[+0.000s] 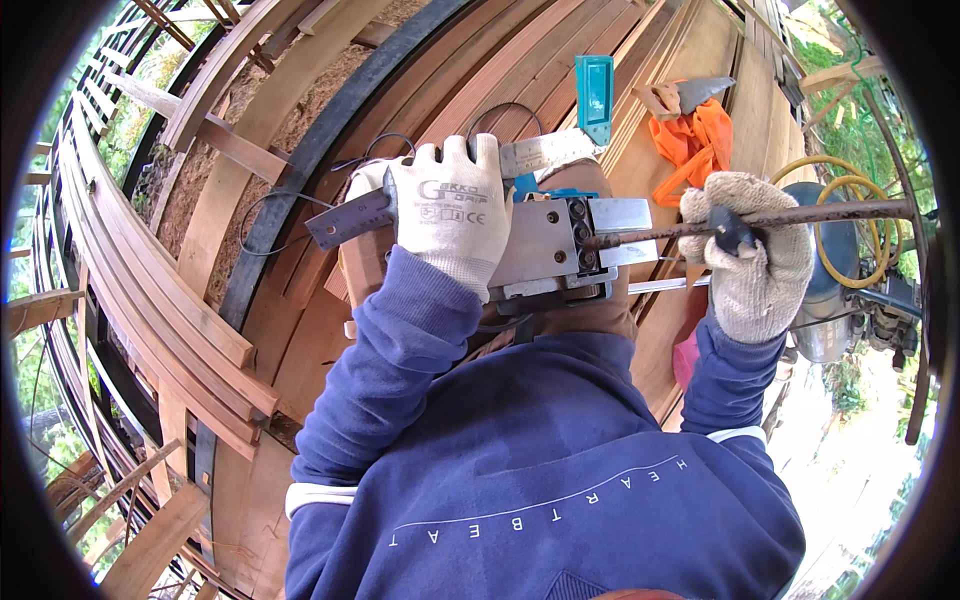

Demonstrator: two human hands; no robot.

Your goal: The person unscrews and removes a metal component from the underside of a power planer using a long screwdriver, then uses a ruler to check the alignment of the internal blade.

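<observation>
A power planer with a flat metal sole and teal body parts lies sole up across my lap. My left hand, in a white glove, is closed round its left end. From under that hand a grey metal strip with holes juts out to the left. My right hand, in a knitted glove, grips a long rusty metal rod. The rod's left tip meets the slot of the planer at its cutter drum. A dark piece shows at my right fingers; its kind I cannot make out.
Beyond the planer are a teal case-like piece, an orange cloth and a pointed metal blade on boards. Stacked planks curve along the left. A yellow hose coils beside a rounded grey machine at right.
</observation>
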